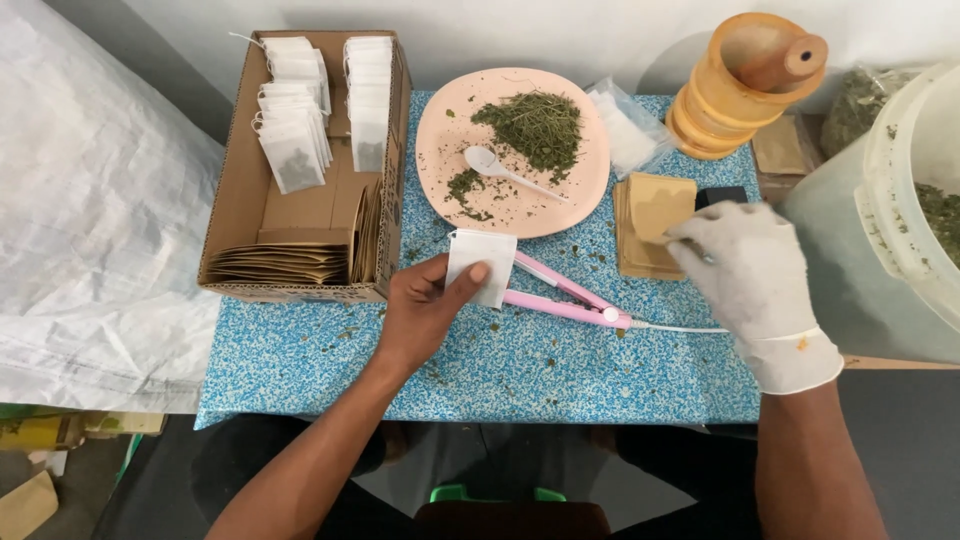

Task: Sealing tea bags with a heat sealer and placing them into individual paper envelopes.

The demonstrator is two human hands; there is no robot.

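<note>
My left hand (425, 305), bare, holds a small white tea bag (482, 262) between thumb and fingers just above the blue speckled table. A pink heat sealer (565, 295) lies right beside it, its jaws toward the bag. My right hand (755, 275), in a white glove, pinches the top brown paper envelope (660, 205) of a stack (640, 250) at the table's right. Behind them a pink plate (440, 150) carries dried green herbs (530, 125) and a white spoon (495, 165).
A cardboard box (235, 190) at the left holds rows of filled white tea bags (295, 140) and brown envelopes (285, 262). A wooden mortar with pestle (745, 80) stands at the back right. A big white bucket of herbs (900, 200) sits at the right edge.
</note>
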